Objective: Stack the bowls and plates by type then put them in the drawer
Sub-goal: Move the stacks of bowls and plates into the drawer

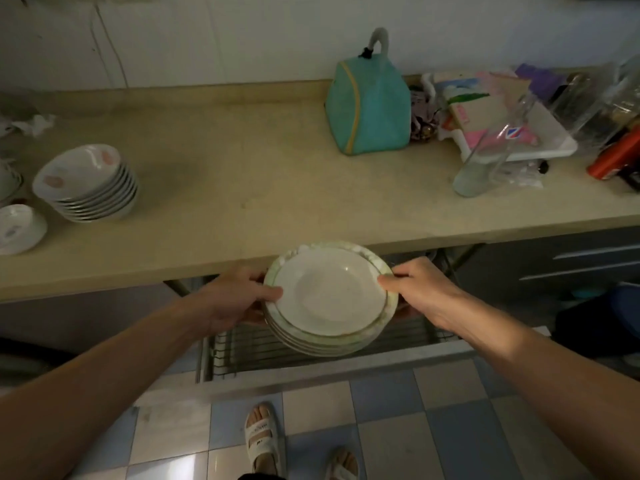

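A stack of several white plates (329, 296) hangs in the air just below the counter edge, above the open drawer (311, 368) with its wire rack. My left hand (235, 299) grips the stack's left rim, thumb on top. My right hand (419, 289) grips the right rim the same way. On the counter at the left stands a stack of several white bowls (86, 185) with pink marks. A single small bowl (19, 228) sits at the far left edge.
The beige counter (259, 174) carries a teal bag (369, 109), a glass jug (491, 157), a white tray (550, 140) of clutter and a red bottle (616, 157) at the right. Closed drawers are at the right. My sandalled feet stand on the tiled floor.
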### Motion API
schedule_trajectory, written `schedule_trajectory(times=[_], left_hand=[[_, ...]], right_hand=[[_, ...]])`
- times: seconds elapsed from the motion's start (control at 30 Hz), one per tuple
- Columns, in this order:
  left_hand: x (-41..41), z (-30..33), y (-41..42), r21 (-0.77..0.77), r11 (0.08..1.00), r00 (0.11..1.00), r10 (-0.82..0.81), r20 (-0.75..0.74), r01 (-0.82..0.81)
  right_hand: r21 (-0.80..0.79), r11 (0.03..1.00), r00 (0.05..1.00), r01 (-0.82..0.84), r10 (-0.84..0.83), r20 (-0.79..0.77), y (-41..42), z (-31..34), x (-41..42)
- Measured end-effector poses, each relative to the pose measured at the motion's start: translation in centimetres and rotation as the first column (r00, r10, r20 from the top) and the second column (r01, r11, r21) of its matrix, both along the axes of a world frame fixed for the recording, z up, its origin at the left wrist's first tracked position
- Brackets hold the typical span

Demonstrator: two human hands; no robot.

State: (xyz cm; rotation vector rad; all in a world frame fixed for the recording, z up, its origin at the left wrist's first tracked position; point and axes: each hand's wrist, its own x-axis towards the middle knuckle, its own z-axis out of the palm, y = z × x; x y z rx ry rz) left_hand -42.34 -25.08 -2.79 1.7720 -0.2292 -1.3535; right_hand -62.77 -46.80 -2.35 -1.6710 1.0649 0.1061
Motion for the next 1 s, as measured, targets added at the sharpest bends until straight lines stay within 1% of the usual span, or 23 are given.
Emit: schedule_trajectory(times=[0.1, 0.17, 0.23, 0.33, 0.47, 0.57, 0.67, 0.8, 0.93, 1.0], left_hand=[[-2.6, -1.6, -0.2, 0.102, 0.995, 0.991, 0.023, -0.135, -0.009], [-3.5, -2.4, -0.7, 0.16, 0.987, 0.974, 0.023, -0.224, 0.014], [-3.7, -3.1, -1.6, 0.203, 0.979, 0.956, 0.033, -0.29, 0.028], [-3.5, -4.2, -3.3, 0.241, 0.97, 0.929, 0.055, -0.366, 0.038], [-2.0, -6.9, -5.8, 0.289, 0.957, 0.913, 0.106, -0.395, 0.014], [-0.8, -9.8, -7.5, 0.296, 0.955, 0.896, 0.119, -0.428, 0.014], [-0.4, -13.5, -9.1, 0.273, 0.962, 0.907, 0.096, -0.41, 0.022], [-1.5, -17.7, -10.9, 0.213, 0.977, 0.932, 0.103, -0.347, -0.029], [-2.9, -21.1, -12.7, 0.169, 0.983, 0.965, 0.112, -0.236, -0.072], [-3.5, -22.4, -13.9, 0.16, 0.985, 0.978, 0.096, -0.185, -0.066]], right_hand=[[0.148, 0.989, 0.998, 0.026, -0.018, -0.056, -0.7, -1.5, -2.5], [0.243, 0.969, 0.995, 0.049, -0.026, -0.096, -1.4, -2.1, -3.5], [0.298, 0.952, 0.991, 0.073, -0.036, -0.127, -2.4, -2.8, -3.9], [0.353, 0.931, 0.989, 0.093, -0.046, -0.139, -4.1, -4.1, -3.8], [0.382, 0.916, 0.985, 0.122, -0.063, -0.162, -6.3, -6.6, -2.2], [0.375, 0.912, 0.976, 0.168, -0.099, -0.196, -7.6, -8.9, -0.9], [0.357, 0.915, 0.974, 0.185, -0.122, -0.193, -8.9, -11.6, -0.3], [0.301, 0.94, 0.973, 0.161, -0.099, -0.21, -10.4, -15.1, -0.7], [0.286, 0.949, 0.967, 0.129, -0.056, -0.25, -12.3, -18.1, -1.6], [0.31, 0.943, 0.958, 0.119, -0.028, -0.284, -13.6, -19.5, -2.2]])
